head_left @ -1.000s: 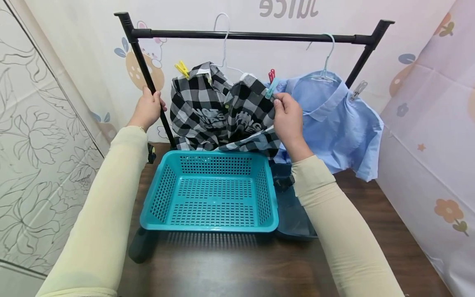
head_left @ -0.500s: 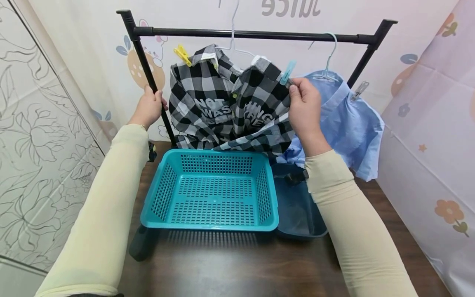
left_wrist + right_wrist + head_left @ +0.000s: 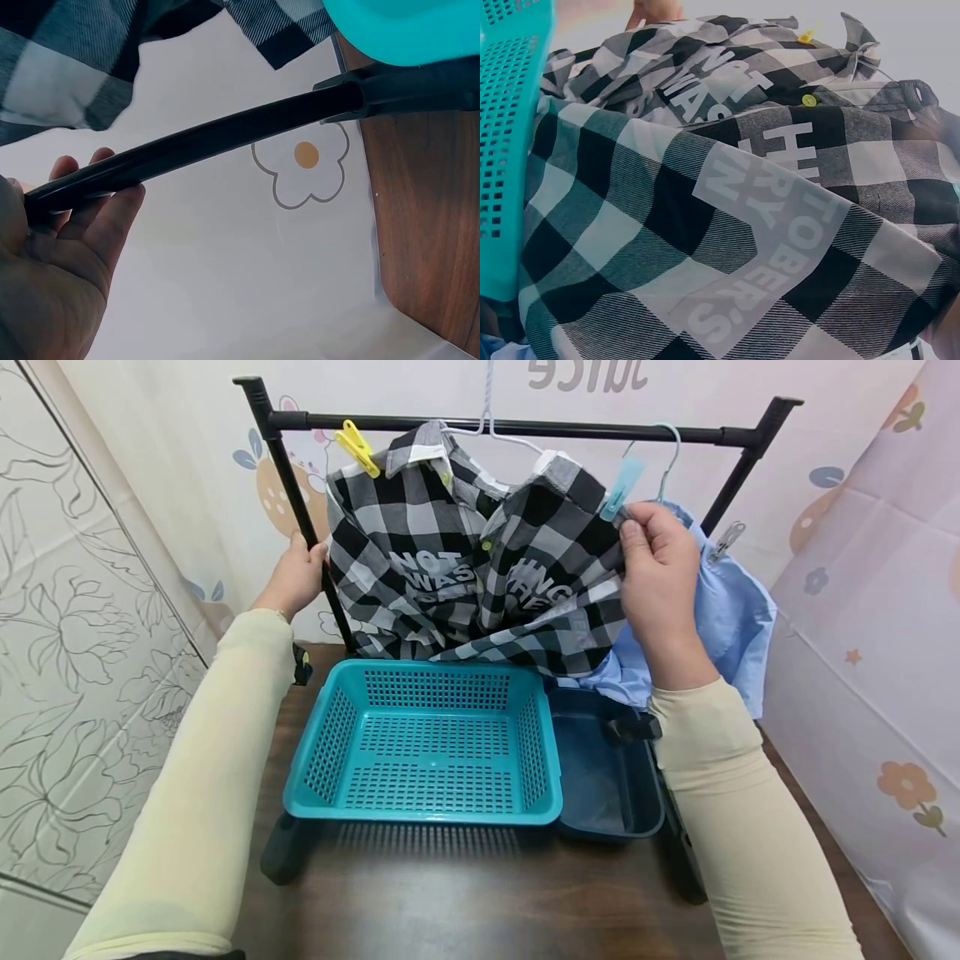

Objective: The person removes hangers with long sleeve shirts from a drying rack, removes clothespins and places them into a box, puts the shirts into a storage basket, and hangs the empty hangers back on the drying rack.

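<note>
1. Person's left hand (image 3: pixel 295 575) curls round a black pole (image 3: pixel 210 142), behind the left end of the teal basket (image 3: pixel 431 760).
2. Yellow clip (image 3: pixel 357 447) bites one shoulder of the checked shirt (image 3: pixel 435 531).
3. That shirt is on a white hanger (image 3: pixel 489 410), just behind the basket.
4. Blue clip (image 3: pixel 622 489) sits on its other shoulder, behind and right of the basket.
5. Right hand (image 3: pixel 663 577) pinches the shirt's edge beside that clip.
6. Blue shirt (image 3: pixel 731 610) hangs farther right of the basket.
</note>
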### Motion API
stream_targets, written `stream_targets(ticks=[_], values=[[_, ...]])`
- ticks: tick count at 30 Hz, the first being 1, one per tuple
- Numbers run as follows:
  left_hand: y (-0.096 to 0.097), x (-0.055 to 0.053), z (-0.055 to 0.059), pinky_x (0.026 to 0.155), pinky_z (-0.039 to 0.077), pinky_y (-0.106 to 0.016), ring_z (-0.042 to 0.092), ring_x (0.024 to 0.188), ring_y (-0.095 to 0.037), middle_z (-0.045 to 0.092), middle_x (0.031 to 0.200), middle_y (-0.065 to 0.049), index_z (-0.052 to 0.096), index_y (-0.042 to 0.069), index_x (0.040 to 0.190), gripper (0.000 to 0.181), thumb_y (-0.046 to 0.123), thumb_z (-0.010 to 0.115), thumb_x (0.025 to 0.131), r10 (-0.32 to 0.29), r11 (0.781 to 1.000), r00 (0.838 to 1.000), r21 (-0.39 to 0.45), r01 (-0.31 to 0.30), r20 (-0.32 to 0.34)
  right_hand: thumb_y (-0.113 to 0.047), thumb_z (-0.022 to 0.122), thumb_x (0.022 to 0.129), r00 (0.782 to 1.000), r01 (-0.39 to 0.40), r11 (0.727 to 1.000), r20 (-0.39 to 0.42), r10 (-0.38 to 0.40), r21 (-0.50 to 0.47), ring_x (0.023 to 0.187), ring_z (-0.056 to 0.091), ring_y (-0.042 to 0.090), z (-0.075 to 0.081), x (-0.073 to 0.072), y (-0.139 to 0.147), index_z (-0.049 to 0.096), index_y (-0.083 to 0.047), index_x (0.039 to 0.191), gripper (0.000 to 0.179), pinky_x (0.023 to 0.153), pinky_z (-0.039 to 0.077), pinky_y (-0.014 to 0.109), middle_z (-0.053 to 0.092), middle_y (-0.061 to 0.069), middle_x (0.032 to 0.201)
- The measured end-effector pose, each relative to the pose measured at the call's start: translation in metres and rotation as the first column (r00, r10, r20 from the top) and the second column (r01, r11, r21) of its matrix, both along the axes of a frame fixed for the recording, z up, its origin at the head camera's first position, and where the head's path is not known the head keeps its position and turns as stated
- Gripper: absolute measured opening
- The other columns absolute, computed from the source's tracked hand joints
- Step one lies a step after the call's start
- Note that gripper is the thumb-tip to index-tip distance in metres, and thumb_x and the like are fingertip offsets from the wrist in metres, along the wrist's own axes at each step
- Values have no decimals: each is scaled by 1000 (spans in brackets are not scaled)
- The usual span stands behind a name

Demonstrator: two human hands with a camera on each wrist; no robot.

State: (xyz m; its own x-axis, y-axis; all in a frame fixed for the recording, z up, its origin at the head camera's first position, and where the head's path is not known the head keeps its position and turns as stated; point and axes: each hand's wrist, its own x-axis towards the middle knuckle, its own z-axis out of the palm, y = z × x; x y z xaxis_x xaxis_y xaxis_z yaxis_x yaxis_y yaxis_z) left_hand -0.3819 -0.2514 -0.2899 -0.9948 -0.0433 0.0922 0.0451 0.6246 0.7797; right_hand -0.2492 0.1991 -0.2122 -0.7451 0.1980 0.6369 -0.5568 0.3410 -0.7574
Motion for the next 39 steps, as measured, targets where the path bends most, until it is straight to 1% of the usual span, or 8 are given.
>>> stream_targets(ticks=[8,14,17,22,27,30,34,39], values=[[-6,-3,-3,105,37,-53,44,126,-36,42,148,-27,21,3,151,57,44,15,111,-36,996,999,-85,33,-34,-8,55,105,1000,-5,999,4,5,-43,93,52,10,-6,24,9,75,-6,110,21,77,40,24,62,-4,95],[-6,-2,-2,110,34,-54,40,132,-36,36,156,-26,15,6,157,62,46,15,110,-46,995,998,-91,43,-30,-7,57,104,998,-51,993,17,53,-109,95,60,13,-23,38,14,76,-7,106,18,77,46,22,70,-2,96],[-7,-3,-3,115,32,-54,39,137,-35,33,159,-24,15,7,157,62,48,16,110,-45,996,999,-84,43,-23,-8,58,104,997,-65,992,30,69,-111,95,62,13,-32,42,17,75,-6,107,18,78,47,22,71,-2,97],[-8,-1,-5,113,33,-56,41,133,-36,37,156,-23,17,8,156,61,48,17,110,-40,997,999,-68,38,-23,-11,57,105,996,-50,997,75,55,-63,98,55,12,-45,50,22,74,-7,113,19,81,43,23,68,-4,101],[-6,0,-7,99,38,-52,46,120,-36,47,141,-22,29,9,144,52,48,22,110,-41,998,997,-59,37,-60,-13,58,105,989,-94,991,102,104,-95,99,58,13,-58,55,22,74,-7,112,18,80,46,22,70,-3,100],[-5,1,-8,93,39,-49,48,115,-34,50,133,-19,31,9,140,48,46,24,111,-54,997,996,-64,50,-66,-11,58,105,988,-105,990,106,115,-96,95,58,12,-67,58,21,73,-7,111,18,78,46,21,70,-4,97],[-5,1,-9,100,40,-49,51,118,-32,55,134,-18,33,8,139,46,43,24,112,-77,996,995,-58,73,-64,-9,57,105,985,-117,986,114,130,-120,91,59,12,-77,60,20,73,-7,108,16,77,47,20,70,-5,94],[-5,2,-9,107,39,-48,52,123,-29,57,134,-14,34,10,138,43,42,23,112,-71,997,996,-31,70,-46,-9,57,105,984,-114,984,123,131,-136,87,61,10,-88,62,19,73,-10,106,16,74,49,19,71,-7,92]])
